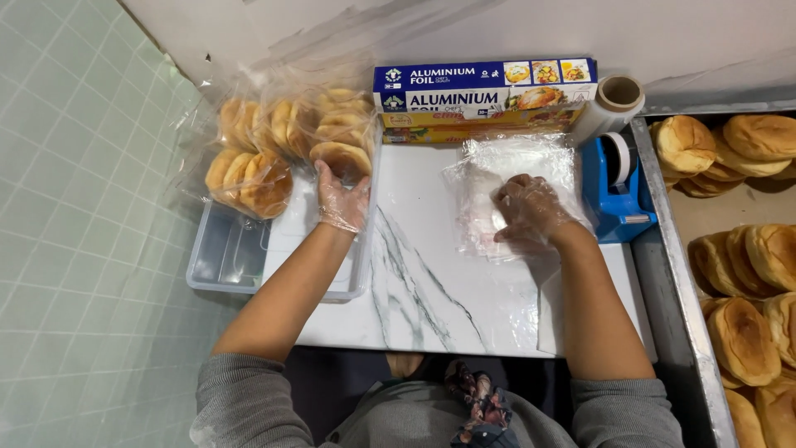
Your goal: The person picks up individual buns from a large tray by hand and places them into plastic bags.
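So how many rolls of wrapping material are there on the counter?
2: a clear film roll on a cardboard core leaning beside the foil box, and a tape roll in the blue dispenser below it. More may be hidden inside the box.

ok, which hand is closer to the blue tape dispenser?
Right. The right hand rests on the plastic wrap sheet just beside the blue tape dispenser; the left hand is across the board, on a wrapped bun.
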